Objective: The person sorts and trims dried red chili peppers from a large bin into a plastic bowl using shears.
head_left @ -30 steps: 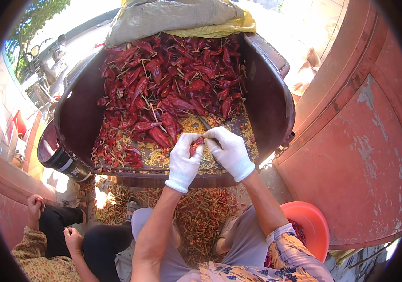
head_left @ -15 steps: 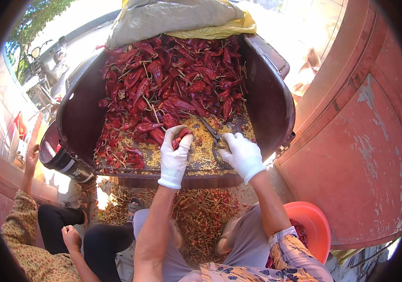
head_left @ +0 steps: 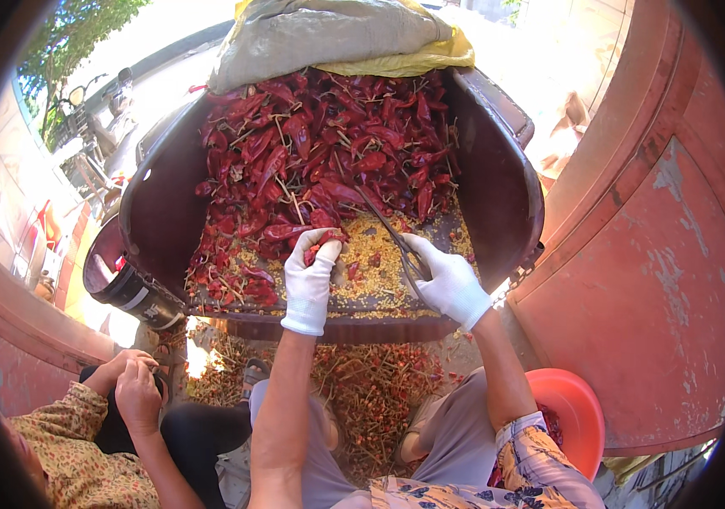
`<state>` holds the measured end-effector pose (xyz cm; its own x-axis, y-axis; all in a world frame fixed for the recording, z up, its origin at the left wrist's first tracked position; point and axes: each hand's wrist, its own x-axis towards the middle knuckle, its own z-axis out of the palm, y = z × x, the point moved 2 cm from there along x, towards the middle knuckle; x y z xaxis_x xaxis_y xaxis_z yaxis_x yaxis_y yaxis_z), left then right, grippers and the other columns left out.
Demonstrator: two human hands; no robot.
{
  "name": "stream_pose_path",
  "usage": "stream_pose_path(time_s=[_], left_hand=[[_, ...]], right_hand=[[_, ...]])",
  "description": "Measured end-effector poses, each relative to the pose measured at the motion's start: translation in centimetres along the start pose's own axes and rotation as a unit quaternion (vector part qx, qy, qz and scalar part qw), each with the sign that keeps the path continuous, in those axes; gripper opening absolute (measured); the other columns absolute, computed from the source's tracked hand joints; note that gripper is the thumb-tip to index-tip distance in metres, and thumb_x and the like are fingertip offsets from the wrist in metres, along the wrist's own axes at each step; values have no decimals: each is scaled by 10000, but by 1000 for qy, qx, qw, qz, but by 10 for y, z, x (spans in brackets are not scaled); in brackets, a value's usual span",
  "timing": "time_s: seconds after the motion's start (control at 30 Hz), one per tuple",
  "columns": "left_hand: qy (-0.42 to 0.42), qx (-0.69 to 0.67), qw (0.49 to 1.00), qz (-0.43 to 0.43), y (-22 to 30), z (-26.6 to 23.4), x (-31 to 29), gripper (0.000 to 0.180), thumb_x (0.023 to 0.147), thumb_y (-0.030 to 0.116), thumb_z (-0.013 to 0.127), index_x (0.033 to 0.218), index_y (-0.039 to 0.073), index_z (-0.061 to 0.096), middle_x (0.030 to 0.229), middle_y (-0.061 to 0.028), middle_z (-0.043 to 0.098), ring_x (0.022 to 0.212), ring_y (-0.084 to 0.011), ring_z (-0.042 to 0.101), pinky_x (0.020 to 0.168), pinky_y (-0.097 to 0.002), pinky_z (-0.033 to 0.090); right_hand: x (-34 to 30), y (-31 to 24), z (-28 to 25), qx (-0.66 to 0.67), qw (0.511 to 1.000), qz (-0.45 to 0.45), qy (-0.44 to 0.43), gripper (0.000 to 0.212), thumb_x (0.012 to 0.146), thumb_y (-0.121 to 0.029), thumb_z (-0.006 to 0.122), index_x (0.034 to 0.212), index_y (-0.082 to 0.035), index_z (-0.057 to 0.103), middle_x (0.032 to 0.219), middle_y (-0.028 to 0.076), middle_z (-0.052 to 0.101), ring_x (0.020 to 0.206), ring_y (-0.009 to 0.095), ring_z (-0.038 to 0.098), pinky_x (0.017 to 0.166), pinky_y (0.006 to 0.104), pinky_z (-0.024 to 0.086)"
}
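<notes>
In my closed, white-gloved left hand [head_left: 306, 288] is a piece of dried red chili pepper [head_left: 315, 251], pinched over the near part of a dark tub. My right hand [head_left: 447, 284], gloved the same way, grips dark metal scissors [head_left: 386, 222]. Their blades point away to the far left, to the right of the chili piece and apart from it. Below both hands lie loose yellow seeds [head_left: 369, 297] with a few red scraps. Beyond them rises a heap of dried red chilies [head_left: 337, 140], many with pale stems.
The dark tub [head_left: 498, 187] has high side walls; a grey and yellow sack [head_left: 329, 38] covers its far end. A black bucket [head_left: 138, 293] hangs by its left corner. An orange basin [head_left: 579, 407] stands at my right. Stem litter [head_left: 362, 399] covers the floor. A co-worker [head_left: 83, 445] sits at left.
My right hand has turned the scissors, whose handles now show more edge-on. The co-worker's raised hand has come down to meet the other hand. The whole view has shifted slightly.
</notes>
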<state>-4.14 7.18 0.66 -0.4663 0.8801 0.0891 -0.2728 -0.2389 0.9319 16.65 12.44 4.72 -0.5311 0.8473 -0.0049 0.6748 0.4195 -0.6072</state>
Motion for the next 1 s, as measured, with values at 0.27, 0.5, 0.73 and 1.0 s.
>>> stream_pose_path(time_s=[0.27, 0.5, 0.73, 1.0], left_hand=[[-3, -15, 1000, 25, 5, -12, 10, 188, 922, 140, 637, 1077, 38, 604, 873, -66, 682, 608, -70, 562, 502, -212, 451], [-4, 14, 999, 43, 13, -16, 11, 184, 899, 108, 651, 1064, 30, 627, 797, -2, 637, 605, -42, 545, 501, -197, 448], [-1, 96, 993, 75, 17, -12, 7, 158, 907, 119, 634, 1043, 39, 635, 775, 18, 602, 592, -35, 509, 523, -195, 432], [33, 83, 994, 71, 18, -13, 7, 156, 897, 117, 648, 1037, 48, 645, 737, 41, 577, 579, -25, 494, 516, -188, 413]], right_hand=[[-3, -7, 11, 38, 970, -208, 121, 433, 808, -202, 734, 1196, -80, 584, 911, 117, 636, 768, 254, 638, 705, 359, 517], [-1, 0, 4, 4, 962, -235, 137, 452, 773, -269, 765, 1169, -112, 615, 850, 111, 616, 716, 297, 629, 648, 378, 512], [-3, 4, 1, -27, 965, -228, 129, 458, 782, -287, 753, 1190, -125, 622, 824, 116, 610, 716, 297, 629, 649, 383, 507], [-2, 0, 7, 15, 974, -202, 105, 454, 789, -300, 747, 1185, -112, 629, 812, 122, 614, 716, 296, 626, 653, 390, 502]])
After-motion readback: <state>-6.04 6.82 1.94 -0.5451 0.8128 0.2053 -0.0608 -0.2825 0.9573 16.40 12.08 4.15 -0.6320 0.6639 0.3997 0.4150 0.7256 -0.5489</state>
